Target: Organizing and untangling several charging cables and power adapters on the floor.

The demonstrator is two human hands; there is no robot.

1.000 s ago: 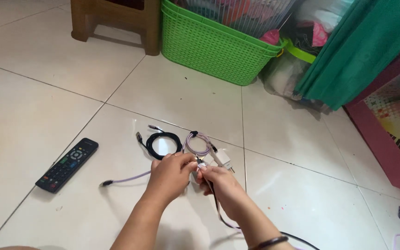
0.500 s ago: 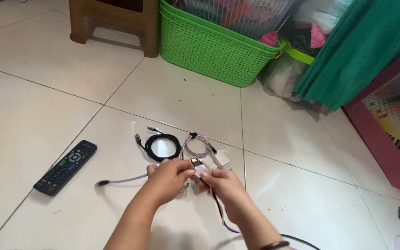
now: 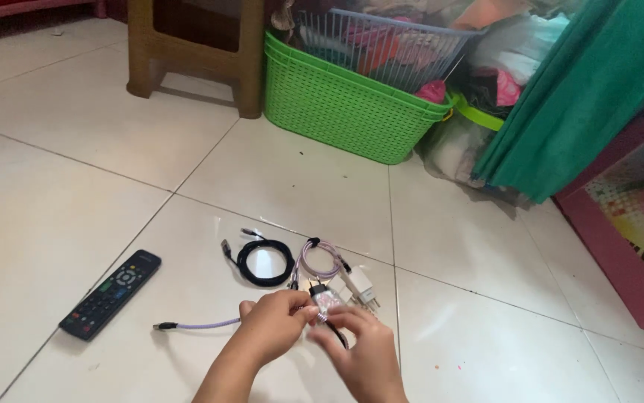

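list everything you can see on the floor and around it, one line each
remote control: 1, black, on the tiles at left
black cable: 1, coiled, on the floor ahead of the hands
lilac coiled cable: 1, tied in a loop, right of the black coil
white charger plug: 1, beside the lilac coil
lilac cable: 1, loose end trailing left from the left hand
green basket: 1, plastic weave, at the back
pale basket: 1, slatted, sitting inside the green one
wooden stool: 1, brown, back left
green curtain: 1, right
pink cabinet: 1, far right
left hand: pinching the lilac cable
right hand: fingers on the same cable, blurred
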